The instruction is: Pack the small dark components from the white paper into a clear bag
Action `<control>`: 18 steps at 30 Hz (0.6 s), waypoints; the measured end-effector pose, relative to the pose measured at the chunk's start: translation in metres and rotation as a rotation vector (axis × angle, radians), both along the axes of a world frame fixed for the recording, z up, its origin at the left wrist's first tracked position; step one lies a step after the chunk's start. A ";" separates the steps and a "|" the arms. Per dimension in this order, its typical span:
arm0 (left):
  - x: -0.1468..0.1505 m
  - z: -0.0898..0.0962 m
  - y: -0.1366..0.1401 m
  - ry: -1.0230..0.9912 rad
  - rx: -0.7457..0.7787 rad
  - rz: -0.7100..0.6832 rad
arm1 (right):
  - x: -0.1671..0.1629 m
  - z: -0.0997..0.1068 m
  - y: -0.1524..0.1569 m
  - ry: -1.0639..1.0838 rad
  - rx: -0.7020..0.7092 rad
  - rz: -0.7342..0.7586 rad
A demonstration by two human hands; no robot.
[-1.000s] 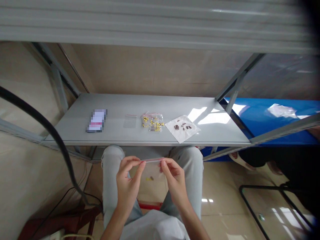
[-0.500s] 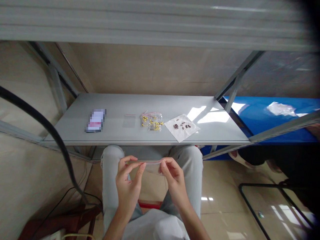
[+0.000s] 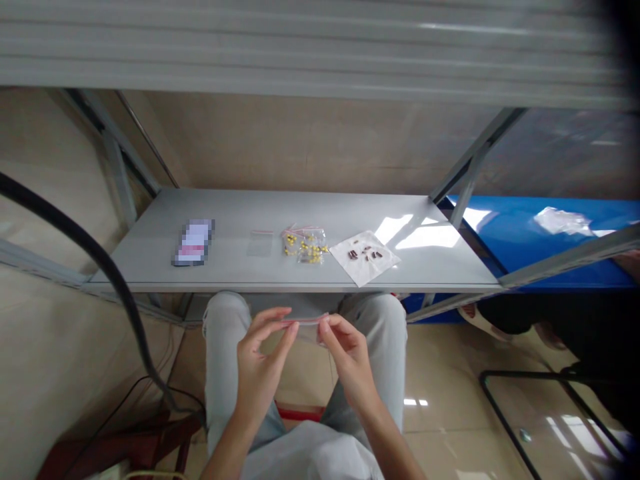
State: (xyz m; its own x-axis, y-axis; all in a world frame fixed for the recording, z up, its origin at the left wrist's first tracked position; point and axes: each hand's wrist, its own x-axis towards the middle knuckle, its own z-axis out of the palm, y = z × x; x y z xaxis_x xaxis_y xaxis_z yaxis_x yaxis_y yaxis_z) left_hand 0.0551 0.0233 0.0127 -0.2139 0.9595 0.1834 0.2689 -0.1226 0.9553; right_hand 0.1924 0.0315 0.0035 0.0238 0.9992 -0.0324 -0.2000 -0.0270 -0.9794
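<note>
Pinching a small clear zip bag (image 3: 306, 321) by its red seal strip, the person's left hand (image 3: 260, 373) and right hand (image 3: 350, 363) each grip one end, holding it over the lap just below the grey shelf (image 3: 450, 267). That bag looks feather-light, floppy and a bit slick, so the stiffer seal strip is probably the best spot to grab. Up on the shelf sit another empty bag (image 3: 260, 243), a bag of yellow parts (image 3: 306, 244) and some brown parts on white paper (image 3: 365, 257).
</note>
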 end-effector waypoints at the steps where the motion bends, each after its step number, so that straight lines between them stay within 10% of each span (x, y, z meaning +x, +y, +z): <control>1: 0.000 0.002 0.004 0.006 0.008 -0.007 | 0.000 0.001 0.004 -0.007 0.005 -0.001; 10: 0.015 0.035 0.054 0.133 0.289 0.033 | 0.000 0.025 0.057 -0.066 0.182 -0.064; 18: 0.021 0.028 0.051 0.068 0.246 0.038 | -0.001 0.019 0.059 -0.053 0.171 -0.065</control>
State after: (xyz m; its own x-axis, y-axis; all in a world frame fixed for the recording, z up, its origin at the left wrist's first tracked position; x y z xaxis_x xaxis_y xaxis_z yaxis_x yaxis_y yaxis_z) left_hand 0.0761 0.0743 0.0405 -0.2281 0.8759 0.4252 0.3407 -0.3373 0.8776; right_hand 0.1915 0.0909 0.0229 0.0853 0.9864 0.1405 -0.1438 0.1517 -0.9779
